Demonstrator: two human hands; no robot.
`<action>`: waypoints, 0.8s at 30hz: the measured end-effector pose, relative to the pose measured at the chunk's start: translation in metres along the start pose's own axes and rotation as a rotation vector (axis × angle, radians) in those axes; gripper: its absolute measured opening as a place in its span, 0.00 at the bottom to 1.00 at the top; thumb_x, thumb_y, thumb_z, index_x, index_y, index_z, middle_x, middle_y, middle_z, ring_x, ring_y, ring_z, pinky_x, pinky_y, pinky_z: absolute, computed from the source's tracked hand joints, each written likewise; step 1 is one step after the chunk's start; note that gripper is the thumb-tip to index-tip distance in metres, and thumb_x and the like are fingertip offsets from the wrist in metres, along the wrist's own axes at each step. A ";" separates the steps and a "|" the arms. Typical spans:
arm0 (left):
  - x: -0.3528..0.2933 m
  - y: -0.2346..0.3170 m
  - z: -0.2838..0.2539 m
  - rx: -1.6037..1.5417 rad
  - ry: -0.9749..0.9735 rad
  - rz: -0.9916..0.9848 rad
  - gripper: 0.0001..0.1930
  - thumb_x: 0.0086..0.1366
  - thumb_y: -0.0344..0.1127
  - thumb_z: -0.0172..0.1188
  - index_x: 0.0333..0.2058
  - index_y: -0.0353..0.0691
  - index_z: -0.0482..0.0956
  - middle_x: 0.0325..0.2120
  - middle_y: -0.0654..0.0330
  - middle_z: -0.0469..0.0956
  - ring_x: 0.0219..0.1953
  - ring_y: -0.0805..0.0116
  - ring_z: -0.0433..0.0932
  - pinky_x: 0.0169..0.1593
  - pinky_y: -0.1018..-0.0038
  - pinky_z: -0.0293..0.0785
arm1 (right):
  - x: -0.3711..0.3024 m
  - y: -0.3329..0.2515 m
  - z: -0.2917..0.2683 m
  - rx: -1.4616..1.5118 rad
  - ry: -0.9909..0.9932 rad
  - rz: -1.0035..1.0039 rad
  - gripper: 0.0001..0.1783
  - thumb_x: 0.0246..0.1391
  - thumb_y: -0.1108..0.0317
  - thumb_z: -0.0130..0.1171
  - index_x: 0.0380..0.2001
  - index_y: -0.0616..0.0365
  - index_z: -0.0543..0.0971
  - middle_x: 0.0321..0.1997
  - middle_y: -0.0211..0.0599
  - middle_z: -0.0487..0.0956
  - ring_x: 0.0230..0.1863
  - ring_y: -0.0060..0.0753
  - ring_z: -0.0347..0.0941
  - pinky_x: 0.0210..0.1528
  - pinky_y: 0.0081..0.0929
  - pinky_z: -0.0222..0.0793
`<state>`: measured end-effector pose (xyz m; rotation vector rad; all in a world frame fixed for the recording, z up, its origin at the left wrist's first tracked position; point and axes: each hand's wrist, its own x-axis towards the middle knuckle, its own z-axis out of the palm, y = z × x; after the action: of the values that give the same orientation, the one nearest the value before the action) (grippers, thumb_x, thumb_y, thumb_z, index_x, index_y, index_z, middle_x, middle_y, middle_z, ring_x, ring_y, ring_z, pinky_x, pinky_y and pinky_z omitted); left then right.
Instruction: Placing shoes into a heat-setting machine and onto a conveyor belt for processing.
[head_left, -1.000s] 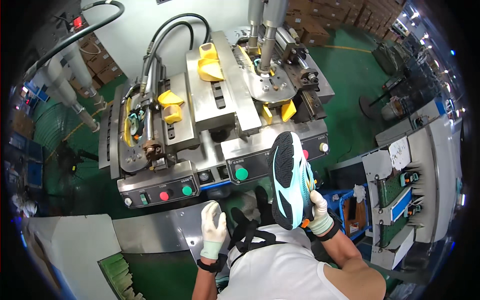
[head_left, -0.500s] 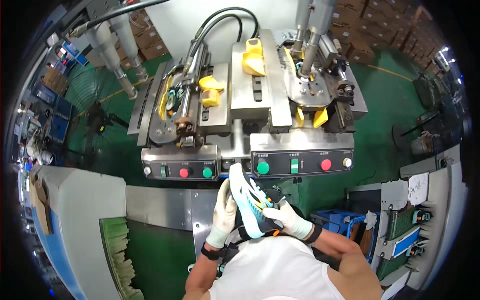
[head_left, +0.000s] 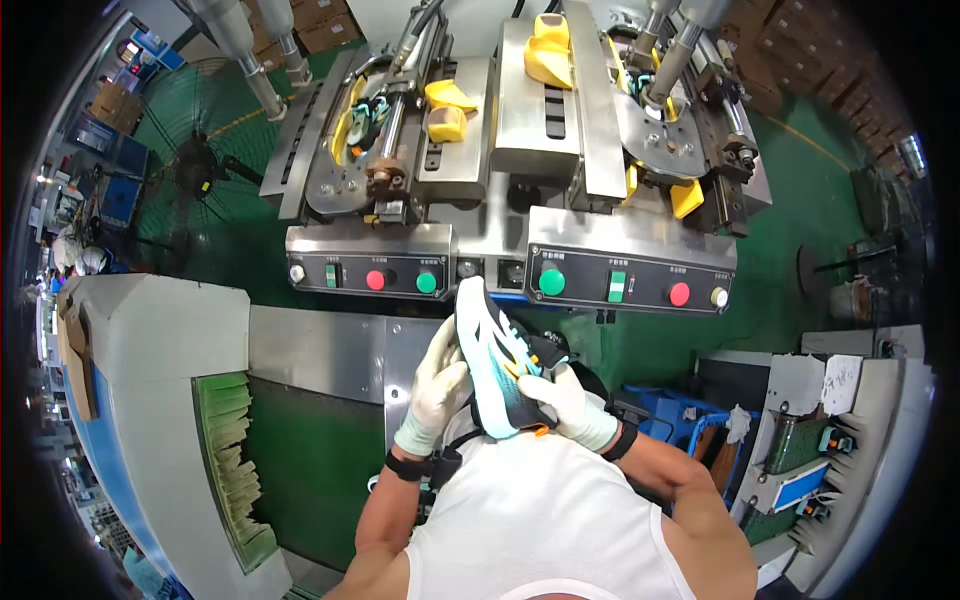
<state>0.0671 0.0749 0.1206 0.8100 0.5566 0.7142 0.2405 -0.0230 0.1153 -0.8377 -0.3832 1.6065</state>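
A running shoe [head_left: 487, 360] in white, turquoise and black, with an orange tab at its heel end, is held close to my body. Its toe points away from me, and the pale sole side is turned to the left. My left hand [head_left: 436, 382], in a white glove, lies closed along that sole side. On the upper side, my gloved right hand [head_left: 568, 405] grips the shoe near the collar and heel. Beyond the toe are a left control panel [head_left: 330, 292] and a right control panel [head_left: 600, 300], with coloured buttons.
Ahead stands a two-station metal press [head_left: 535, 140] with yellow pads [head_left: 548, 62]. Another shoe [head_left: 368, 122] sits in its left station. A conveyor housing [head_left: 165, 350] with green strips is at my left, a second housing [head_left: 880, 420] at my right. A fan [head_left: 195, 168] stands far left.
The press and panels appear higher in the picture as the view has tilted down. The shoe stays in both hands, turned slightly more upright.
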 end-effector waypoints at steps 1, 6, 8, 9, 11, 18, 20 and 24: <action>-0.001 0.001 -0.001 -0.006 0.005 -0.013 0.42 0.62 0.34 0.54 0.69 0.27 0.43 0.68 0.46 0.54 0.71 0.57 0.54 0.71 0.65 0.49 | -0.002 0.000 0.002 0.047 -0.014 -0.015 0.35 0.55 0.70 0.62 0.65 0.63 0.63 0.62 0.40 0.73 0.59 0.31 0.71 0.62 0.31 0.67; -0.001 0.002 -0.013 0.025 -0.138 -0.066 0.49 0.58 0.34 0.61 0.70 0.29 0.38 0.70 0.46 0.49 0.73 0.55 0.49 0.72 0.63 0.46 | -0.005 0.008 -0.002 0.145 0.046 0.001 0.32 0.56 0.72 0.59 0.63 0.62 0.64 0.60 0.41 0.73 0.59 0.34 0.73 0.61 0.33 0.69; -0.001 0.001 -0.013 0.046 -0.179 -0.072 0.51 0.57 0.35 0.62 0.71 0.30 0.37 0.70 0.46 0.47 0.73 0.55 0.49 0.72 0.62 0.45 | -0.006 0.006 -0.006 0.142 0.047 0.032 0.31 0.56 0.72 0.60 0.63 0.62 0.65 0.60 0.42 0.74 0.58 0.34 0.74 0.61 0.33 0.70; -0.001 -0.001 -0.014 0.068 -0.195 -0.076 0.52 0.57 0.35 0.63 0.71 0.31 0.36 0.71 0.46 0.46 0.73 0.54 0.49 0.72 0.62 0.46 | -0.007 0.005 -0.008 0.140 0.041 0.063 0.31 0.56 0.72 0.60 0.63 0.61 0.65 0.59 0.42 0.74 0.57 0.34 0.74 0.60 0.33 0.71; -0.001 -0.005 -0.017 0.087 -0.214 -0.082 0.54 0.56 0.35 0.65 0.71 0.31 0.35 0.71 0.45 0.45 0.72 0.54 0.49 0.72 0.61 0.47 | -0.010 0.007 -0.008 0.138 0.073 0.087 0.31 0.56 0.71 0.61 0.63 0.61 0.65 0.58 0.42 0.75 0.55 0.34 0.75 0.59 0.33 0.72; 0.001 -0.012 -0.023 0.155 -0.287 -0.066 0.57 0.55 0.37 0.69 0.71 0.31 0.34 0.71 0.45 0.45 0.72 0.52 0.50 0.69 0.60 0.52 | -0.013 0.005 -0.003 0.132 0.100 0.045 0.33 0.57 0.66 0.62 0.63 0.63 0.64 0.58 0.42 0.75 0.56 0.34 0.75 0.60 0.34 0.72; 0.003 -0.011 -0.023 0.153 -0.298 -0.070 0.58 0.55 0.37 0.69 0.71 0.31 0.33 0.71 0.45 0.45 0.72 0.52 0.51 0.69 0.60 0.53 | -0.013 0.006 -0.003 0.102 0.081 0.019 0.33 0.58 0.64 0.61 0.63 0.64 0.63 0.59 0.42 0.74 0.58 0.34 0.74 0.61 0.34 0.71; 0.004 -0.011 -0.025 0.158 -0.274 -0.068 0.58 0.55 0.36 0.70 0.71 0.31 0.33 0.71 0.44 0.47 0.70 0.53 0.54 0.67 0.61 0.56 | -0.010 0.009 -0.007 0.153 0.123 0.032 0.31 0.57 0.66 0.62 0.61 0.65 0.66 0.56 0.43 0.77 0.53 0.34 0.77 0.56 0.32 0.75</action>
<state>0.0562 0.0833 0.0965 1.0125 0.3939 0.4902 0.2389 -0.0361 0.1080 -0.8238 -0.1581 1.5829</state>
